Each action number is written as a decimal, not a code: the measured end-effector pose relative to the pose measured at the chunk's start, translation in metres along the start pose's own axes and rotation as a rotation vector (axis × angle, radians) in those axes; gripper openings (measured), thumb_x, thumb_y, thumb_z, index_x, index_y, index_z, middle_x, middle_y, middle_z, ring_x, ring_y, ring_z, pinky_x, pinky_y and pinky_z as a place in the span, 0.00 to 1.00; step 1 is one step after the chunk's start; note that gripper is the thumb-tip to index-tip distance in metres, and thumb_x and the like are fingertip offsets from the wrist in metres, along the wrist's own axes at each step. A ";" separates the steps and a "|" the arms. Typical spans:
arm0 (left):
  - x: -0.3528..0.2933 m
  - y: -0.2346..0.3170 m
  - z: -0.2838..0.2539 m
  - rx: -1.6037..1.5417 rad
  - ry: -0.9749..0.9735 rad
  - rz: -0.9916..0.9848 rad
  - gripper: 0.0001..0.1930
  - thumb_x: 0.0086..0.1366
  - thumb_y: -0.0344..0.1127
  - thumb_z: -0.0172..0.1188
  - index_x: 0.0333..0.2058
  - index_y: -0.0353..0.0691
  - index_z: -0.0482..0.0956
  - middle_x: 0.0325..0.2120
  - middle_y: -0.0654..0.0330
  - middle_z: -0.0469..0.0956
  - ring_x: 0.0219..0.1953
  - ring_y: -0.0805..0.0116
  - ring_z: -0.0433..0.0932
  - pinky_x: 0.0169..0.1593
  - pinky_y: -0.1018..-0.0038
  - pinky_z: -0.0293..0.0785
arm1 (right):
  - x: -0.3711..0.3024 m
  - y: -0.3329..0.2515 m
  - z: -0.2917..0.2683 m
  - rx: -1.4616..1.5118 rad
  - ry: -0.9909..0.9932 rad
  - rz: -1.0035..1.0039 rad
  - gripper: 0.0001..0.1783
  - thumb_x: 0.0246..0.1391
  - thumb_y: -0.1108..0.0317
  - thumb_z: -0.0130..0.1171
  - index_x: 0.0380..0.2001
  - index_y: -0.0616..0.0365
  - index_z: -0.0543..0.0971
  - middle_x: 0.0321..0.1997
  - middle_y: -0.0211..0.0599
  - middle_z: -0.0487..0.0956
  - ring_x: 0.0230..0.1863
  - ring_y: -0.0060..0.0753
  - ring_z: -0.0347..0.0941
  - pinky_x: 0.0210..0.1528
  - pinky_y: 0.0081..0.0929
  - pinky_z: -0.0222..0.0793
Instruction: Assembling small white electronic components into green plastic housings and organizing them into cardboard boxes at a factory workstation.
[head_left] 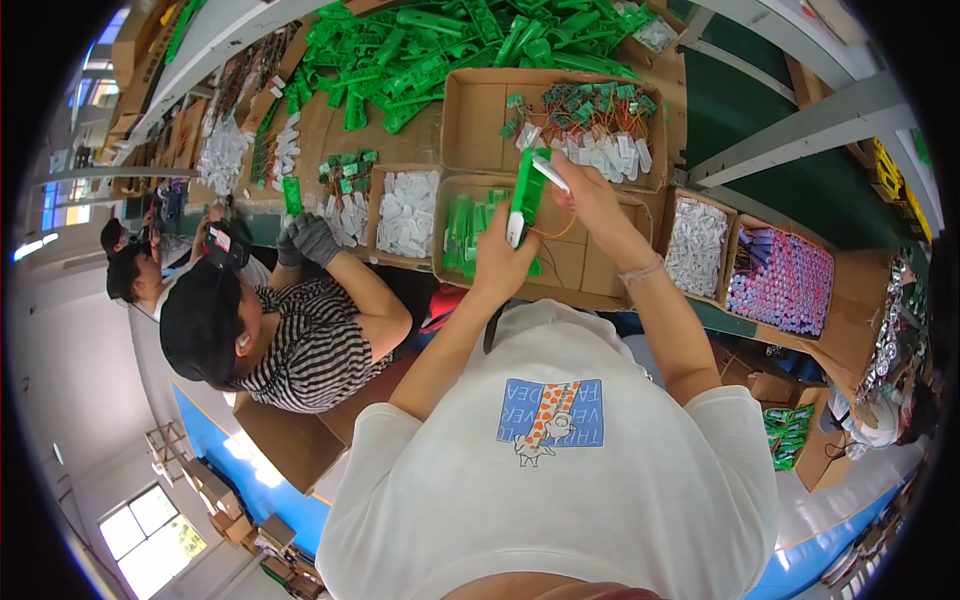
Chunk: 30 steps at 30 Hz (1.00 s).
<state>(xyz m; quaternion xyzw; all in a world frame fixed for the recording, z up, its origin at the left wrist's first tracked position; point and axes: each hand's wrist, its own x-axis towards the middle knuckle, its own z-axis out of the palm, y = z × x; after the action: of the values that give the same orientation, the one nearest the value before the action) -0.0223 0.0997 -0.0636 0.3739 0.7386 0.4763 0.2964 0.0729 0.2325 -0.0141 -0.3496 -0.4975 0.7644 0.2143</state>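
My left hand (503, 258) is closed round the lower end of a long green plastic casing (527, 188), which stands tilted over the boxes. A white piece (515, 230) shows at its lower end, by my left fingers. My right hand (592, 200) pinches a small white plastic part (551, 174) against the upper side of the casing. Thin red and yellow wires (560, 232) hang in a loop below the right hand. Under my hands lies a cardboard box (600, 268) with several green casings (465, 230) at its left side.
Ahead, a box (480, 100) holds green circuit boards wired to white parts. Green casings (400, 50) are heaped behind. Boxes of white pieces (408, 212) and purple cylinders (780, 280) flank me. A co-worker in a striped shirt (320, 345) sits close at left. Metal posts (810, 125) rise at right.
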 end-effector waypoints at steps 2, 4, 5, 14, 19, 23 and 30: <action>-0.005 0.005 0.008 0.195 -0.011 0.094 0.23 0.56 0.30 0.59 0.51 0.35 0.67 0.32 0.45 0.75 0.34 0.49 0.76 0.37 0.63 0.71 | 0.017 0.023 -0.016 0.033 0.026 0.119 0.27 0.61 0.43 0.45 0.18 0.53 0.70 0.16 0.26 0.63 0.21 0.22 0.60 0.26 0.23 0.55; -0.009 0.000 0.010 0.235 0.022 0.147 0.24 0.55 0.30 0.58 0.51 0.34 0.66 0.34 0.42 0.75 0.37 0.42 0.74 0.39 0.58 0.70 | 0.019 0.028 -0.009 -0.708 0.316 -0.355 0.28 0.63 0.45 0.43 0.21 0.58 0.71 0.17 0.36 0.68 0.23 0.36 0.66 0.31 0.30 0.61; -0.014 -0.001 0.012 0.291 0.032 0.214 0.24 0.55 0.29 0.59 0.52 0.34 0.66 0.34 0.43 0.74 0.36 0.43 0.74 0.39 0.57 0.70 | 0.022 0.027 -0.011 -0.708 0.316 -0.357 0.28 0.63 0.45 0.43 0.21 0.58 0.71 0.17 0.36 0.68 0.23 0.36 0.66 0.31 0.30 0.61; -0.020 -0.036 0.010 0.311 -0.072 0.268 0.17 0.51 0.33 0.64 0.40 0.36 0.76 0.27 0.50 0.78 0.28 0.54 0.78 0.32 0.67 0.74 | 0.021 0.038 -0.054 -0.445 -0.385 -0.123 0.35 0.65 0.45 0.37 0.25 0.65 0.82 0.23 0.35 0.79 0.29 0.25 0.72 0.37 0.26 0.67; -0.026 -0.042 0.030 0.046 -0.254 0.059 0.15 0.48 0.36 0.65 0.34 0.37 0.76 0.22 0.52 0.76 0.21 0.60 0.74 0.28 0.69 0.71 | 0.028 0.081 -0.072 -0.363 -0.287 0.176 0.35 0.64 0.42 0.37 0.23 0.62 0.79 0.23 0.33 0.77 0.28 0.25 0.71 0.36 0.24 0.66; -0.014 -0.076 0.036 0.034 -0.274 0.043 0.14 0.48 0.35 0.64 0.34 0.37 0.75 0.21 0.51 0.75 0.22 0.57 0.75 0.29 0.67 0.72 | 0.041 0.098 -0.066 -0.174 -0.271 0.269 0.33 0.63 0.41 0.37 0.25 0.59 0.78 0.23 0.32 0.76 0.28 0.24 0.71 0.36 0.23 0.64; 0.067 -0.090 0.003 -0.388 -0.452 0.003 0.24 0.60 0.36 0.62 0.54 0.39 0.66 0.38 0.61 0.76 0.41 0.73 0.76 0.45 0.74 0.72 | 0.064 0.144 -0.089 -0.646 0.231 -0.031 0.28 0.65 0.47 0.39 0.27 0.59 0.76 0.19 0.37 0.76 0.22 0.32 0.72 0.28 0.31 0.67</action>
<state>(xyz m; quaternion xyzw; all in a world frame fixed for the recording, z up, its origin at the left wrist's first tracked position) -0.0803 0.1333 -0.1536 0.4081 0.5484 0.5135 0.5187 0.1004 0.2707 -0.1887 -0.4761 -0.6916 0.5194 0.1591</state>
